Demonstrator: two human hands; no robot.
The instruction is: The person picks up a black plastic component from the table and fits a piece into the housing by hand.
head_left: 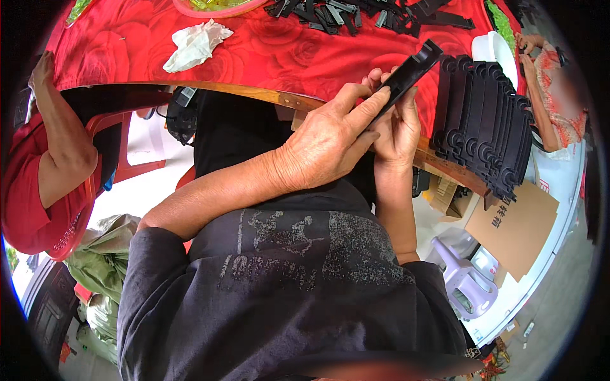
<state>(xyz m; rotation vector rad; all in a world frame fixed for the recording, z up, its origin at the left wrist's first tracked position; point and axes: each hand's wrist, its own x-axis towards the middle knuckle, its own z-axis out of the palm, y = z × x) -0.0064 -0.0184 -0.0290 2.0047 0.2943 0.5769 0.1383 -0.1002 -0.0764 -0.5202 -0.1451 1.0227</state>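
Note:
A long black plastic part (413,71) is held up at a slant over the front edge of the table. My left hand (325,136) grips its lower end, thumb and index finger laid along its side. Behind the part, the curled fingers of my right hand (400,132) support it from below, partly hidden by it. To the right, a stack of similar black plastic parts (480,120) with rounded hooked ends lies along the table edge. Several small loose black pieces (333,14) are heaped at the far side.
The table has a red rose-patterned cloth (121,47). On it are a crumpled white tissue (197,46), a pink-rimmed bowl (222,11) and a white container (492,47). People sit at left and far right. Below right are a cardboard sheet (518,225) and a pale purple plastic object (467,282).

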